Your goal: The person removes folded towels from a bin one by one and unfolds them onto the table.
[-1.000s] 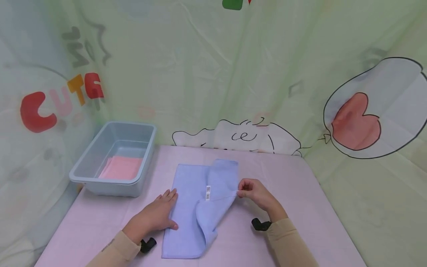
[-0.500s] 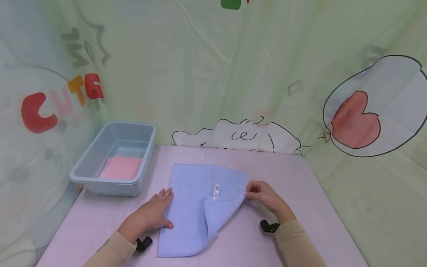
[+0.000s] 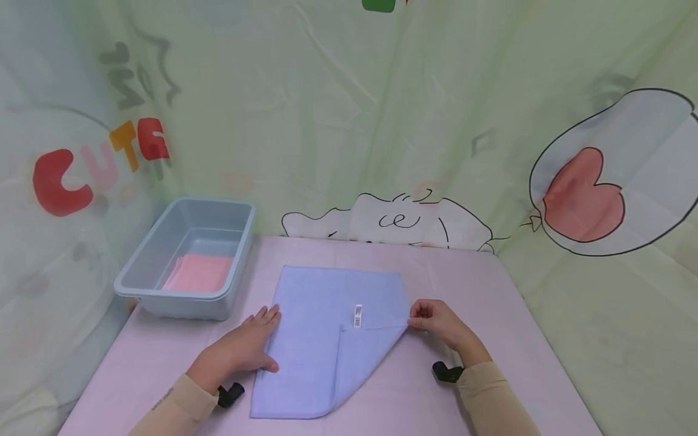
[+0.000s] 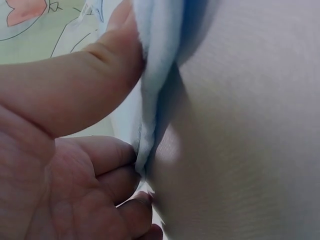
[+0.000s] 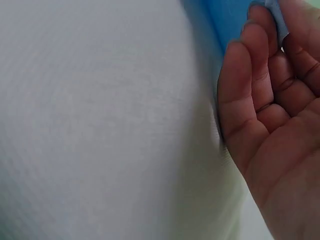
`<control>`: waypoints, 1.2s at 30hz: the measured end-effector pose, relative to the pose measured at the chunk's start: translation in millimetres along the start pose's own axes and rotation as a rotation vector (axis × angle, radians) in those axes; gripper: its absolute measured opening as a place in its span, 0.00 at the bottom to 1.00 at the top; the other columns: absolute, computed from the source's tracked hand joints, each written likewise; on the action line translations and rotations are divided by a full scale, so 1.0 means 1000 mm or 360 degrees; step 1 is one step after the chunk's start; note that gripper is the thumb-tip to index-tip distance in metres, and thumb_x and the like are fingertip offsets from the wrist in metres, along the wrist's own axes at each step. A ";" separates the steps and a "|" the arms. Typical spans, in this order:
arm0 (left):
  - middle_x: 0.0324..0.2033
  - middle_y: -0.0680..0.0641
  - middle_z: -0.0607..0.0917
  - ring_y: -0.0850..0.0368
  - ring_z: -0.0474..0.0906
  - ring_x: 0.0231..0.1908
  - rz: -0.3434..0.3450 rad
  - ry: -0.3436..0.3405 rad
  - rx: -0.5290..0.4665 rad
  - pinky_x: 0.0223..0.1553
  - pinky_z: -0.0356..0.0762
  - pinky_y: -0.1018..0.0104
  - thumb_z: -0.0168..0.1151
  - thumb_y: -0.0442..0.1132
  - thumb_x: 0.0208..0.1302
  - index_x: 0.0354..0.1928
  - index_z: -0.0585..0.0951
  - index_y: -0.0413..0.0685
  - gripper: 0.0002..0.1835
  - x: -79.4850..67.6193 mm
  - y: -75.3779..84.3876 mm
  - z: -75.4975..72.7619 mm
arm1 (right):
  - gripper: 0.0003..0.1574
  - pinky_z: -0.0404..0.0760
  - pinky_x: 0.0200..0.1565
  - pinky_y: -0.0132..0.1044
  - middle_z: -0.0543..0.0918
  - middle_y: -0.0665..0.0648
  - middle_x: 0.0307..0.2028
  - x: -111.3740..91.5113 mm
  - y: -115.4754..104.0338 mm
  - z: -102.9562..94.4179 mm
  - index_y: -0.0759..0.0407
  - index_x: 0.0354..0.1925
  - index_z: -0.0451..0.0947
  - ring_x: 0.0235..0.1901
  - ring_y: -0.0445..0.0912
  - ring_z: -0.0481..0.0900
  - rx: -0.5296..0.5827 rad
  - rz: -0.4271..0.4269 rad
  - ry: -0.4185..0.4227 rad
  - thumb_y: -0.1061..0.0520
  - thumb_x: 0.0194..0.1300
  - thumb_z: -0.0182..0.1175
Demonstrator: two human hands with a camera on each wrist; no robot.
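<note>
A light blue towel lies on the pink table cover in the head view, its near right part folded over in a slanting flap with a small white label by the fold. My left hand rests on the towel's left edge, fingers spread and straight. In the left wrist view the thumb lies over the towel's layered edge, with fingertips against it. My right hand pinches the corner of the flap at the towel's right side. The right wrist view shows that corner between thumb and finger.
A grey-blue plastic tub stands at the back left, with a folded pink cloth inside. A printed curtain hangs behind and along both sides of the table.
My right hand has drawn the pinched corner rightward, and the towel has spread wider and flatter. The far right part now lies smooth. My left hand has shifted slightly left with the towel's edge.
</note>
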State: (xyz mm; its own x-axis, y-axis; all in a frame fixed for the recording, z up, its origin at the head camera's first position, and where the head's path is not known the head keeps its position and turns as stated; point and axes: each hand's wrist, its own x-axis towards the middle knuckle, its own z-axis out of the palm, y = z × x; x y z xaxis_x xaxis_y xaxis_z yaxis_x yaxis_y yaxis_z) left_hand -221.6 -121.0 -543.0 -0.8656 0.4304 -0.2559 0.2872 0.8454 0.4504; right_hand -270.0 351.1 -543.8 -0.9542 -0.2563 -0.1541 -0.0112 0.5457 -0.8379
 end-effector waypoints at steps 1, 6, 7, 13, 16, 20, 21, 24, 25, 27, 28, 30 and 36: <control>0.87 0.39 0.53 0.37 0.45 0.87 0.0002 0.0000 0.0006 0.85 0.48 0.38 0.85 0.52 0.54 0.83 0.59 0.36 0.62 0.001 -0.001 0.000 | 0.11 0.78 0.36 0.32 0.79 0.52 0.31 0.000 0.000 0.000 0.66 0.40 0.80 0.33 0.42 0.76 -0.0017 0.0002 0.0002 0.60 0.69 0.73; 0.87 0.39 0.53 0.36 0.45 0.87 0.0015 0.0000 0.0031 0.85 0.49 0.37 0.85 0.53 0.54 0.84 0.59 0.36 0.63 0.003 -0.001 0.001 | 0.09 0.78 0.36 0.32 0.81 0.51 0.31 0.000 0.001 0.001 0.61 0.37 0.81 0.33 0.43 0.76 -0.0163 0.0023 0.0039 0.60 0.68 0.73; 0.87 0.39 0.53 0.36 0.45 0.87 0.0012 -0.0002 0.0029 0.85 0.48 0.37 0.85 0.53 0.54 0.84 0.58 0.36 0.63 0.003 -0.001 0.000 | 0.09 0.77 0.36 0.32 0.81 0.51 0.31 0.000 0.001 0.001 0.61 0.37 0.81 0.34 0.43 0.76 -0.0193 0.0027 0.0047 0.60 0.68 0.73; 0.87 0.39 0.53 0.36 0.45 0.87 0.0001 0.0012 0.0007 0.85 0.49 0.37 0.85 0.51 0.54 0.83 0.59 0.36 0.62 -0.001 0.001 0.003 | 0.10 0.75 0.37 0.33 0.80 0.52 0.29 -0.002 -0.003 0.004 0.59 0.34 0.81 0.34 0.46 0.75 -0.0319 0.0053 0.0067 0.61 0.66 0.74; 0.87 0.39 0.53 0.37 0.45 0.87 -0.0004 0.0020 0.0011 0.85 0.48 0.37 0.85 0.51 0.54 0.84 0.59 0.36 0.62 -0.001 0.000 0.005 | 0.10 0.74 0.38 0.35 0.80 0.51 0.29 -0.005 -0.004 0.006 0.58 0.33 0.81 0.35 0.46 0.75 -0.0378 0.0099 0.0062 0.60 0.66 0.74; 0.87 0.39 0.53 0.36 0.44 0.87 -0.0001 0.0019 0.0003 0.85 0.47 0.37 0.84 0.50 0.55 0.84 0.58 0.36 0.61 -0.003 0.001 0.003 | 0.10 0.73 0.37 0.36 0.79 0.51 0.28 -0.008 -0.006 0.007 0.57 0.32 0.81 0.33 0.46 0.75 -0.0440 0.0128 0.0032 0.59 0.67 0.74; 0.87 0.39 0.52 0.36 0.44 0.87 0.0001 0.0019 -0.0006 0.85 0.47 0.37 0.84 0.50 0.55 0.84 0.58 0.36 0.62 -0.004 0.001 0.003 | 0.10 0.73 0.37 0.36 0.80 0.51 0.28 -0.008 -0.007 0.007 0.57 0.32 0.81 0.33 0.45 0.75 -0.0454 0.0122 0.0020 0.59 0.66 0.75; 0.87 0.39 0.52 0.37 0.44 0.87 -0.0001 0.0017 -0.0018 0.85 0.47 0.37 0.84 0.50 0.55 0.84 0.58 0.36 0.62 -0.006 0.001 0.002 | 0.11 0.73 0.35 0.36 0.79 0.51 0.28 -0.009 -0.015 0.008 0.57 0.33 0.81 0.32 0.45 0.74 -0.0481 0.0110 0.0009 0.58 0.66 0.75; 0.87 0.39 0.52 0.36 0.44 0.87 0.0001 0.0020 -0.0024 0.85 0.47 0.37 0.84 0.49 0.55 0.84 0.58 0.36 0.61 -0.007 0.001 0.002 | 0.10 0.73 0.35 0.36 0.80 0.51 0.28 -0.008 -0.018 0.008 0.57 0.33 0.81 0.32 0.45 0.75 -0.0494 0.0098 0.0014 0.57 0.67 0.74; 0.87 0.38 0.52 0.36 0.43 0.87 0.0007 0.0027 -0.0034 0.85 0.47 0.36 0.84 0.49 0.55 0.84 0.58 0.35 0.61 -0.007 0.000 0.003 | 0.09 0.74 0.35 0.36 0.80 0.52 0.30 -0.006 -0.028 0.009 0.57 0.35 0.82 0.33 0.46 0.75 -0.0470 0.0076 0.0040 0.55 0.68 0.73; 0.87 0.38 0.52 0.35 0.43 0.87 0.0010 0.0032 -0.0033 0.85 0.47 0.36 0.84 0.48 0.55 0.84 0.58 0.35 0.61 -0.007 0.000 0.002 | 0.09 0.75 0.36 0.36 0.81 0.53 0.31 -0.004 -0.033 0.011 0.56 0.37 0.82 0.34 0.46 0.75 -0.0452 0.0062 0.0057 0.55 0.69 0.72; 0.87 0.37 0.52 0.35 0.43 0.87 0.0015 0.0042 -0.0027 0.85 0.47 0.36 0.84 0.48 0.56 0.84 0.58 0.35 0.61 -0.006 0.000 0.003 | 0.08 0.77 0.38 0.36 0.83 0.54 0.34 0.001 -0.044 0.016 0.57 0.41 0.83 0.37 0.46 0.77 -0.0397 0.0002 0.0061 0.54 0.71 0.71; 0.87 0.39 0.51 0.36 0.43 0.87 0.0010 0.0046 -0.0025 0.85 0.47 0.37 0.84 0.48 0.56 0.84 0.57 0.36 0.61 -0.003 -0.001 0.007 | 0.11 0.83 0.47 0.33 0.89 0.54 0.41 0.020 -0.062 0.041 0.59 0.48 0.86 0.43 0.46 0.83 -0.0254 -0.0166 -0.0093 0.56 0.69 0.72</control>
State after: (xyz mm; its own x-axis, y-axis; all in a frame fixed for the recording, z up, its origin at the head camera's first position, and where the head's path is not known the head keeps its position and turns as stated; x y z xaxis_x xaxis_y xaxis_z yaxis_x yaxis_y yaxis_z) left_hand -216.7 -121.2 -549.1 -0.8752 0.4264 -0.2285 0.2864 0.8374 0.4655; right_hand -275.8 279.6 -516.6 -0.9265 -0.3614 -0.1049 -0.1607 0.6319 -0.7582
